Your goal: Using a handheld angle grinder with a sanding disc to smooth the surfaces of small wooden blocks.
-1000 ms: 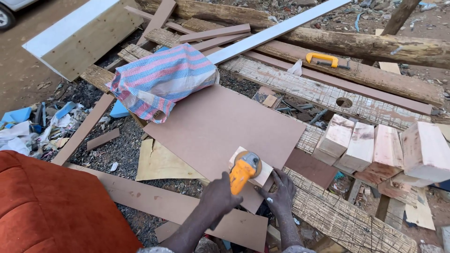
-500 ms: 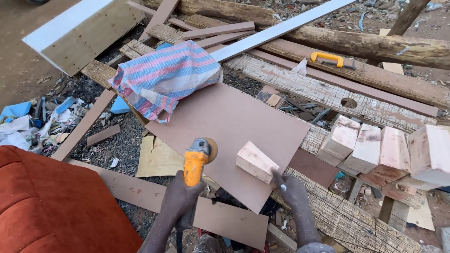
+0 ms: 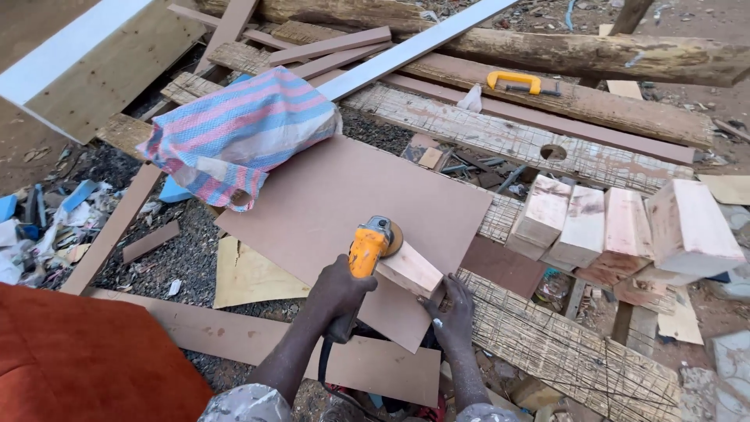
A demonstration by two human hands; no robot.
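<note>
Yellow plastic is showing between the fingers of the left hand (image 3: 337, 291), which is clenching the body of an angle grinder (image 3: 369, 244); its black cord is trailing down from under the wrist. Just ahead of that grip, the grinder's round disc is sitting against the upper end of a pale wooden block (image 3: 409, 270). Immediately to the right of the grinder, the right hand (image 3: 451, 314) is pressing on the block's near end, fingers curled over its edge, pinning it down. Block and both hands are lying over the near corner of a large brown board (image 3: 351, 199). Beyond the grinder, at the board's far left edge, a striped pink-and-blue sack (image 3: 234, 133) is slumping. Well to the right of the right hand, a row of sawn wooden blocks (image 3: 617, 227) is standing on a rough plank. Far ahead of both grips, a yellow-handled saw (image 3: 514, 80) is lying on a long timber. Near the left forearm, an orange cloth (image 3: 86, 359) is filling the corner.
</note>
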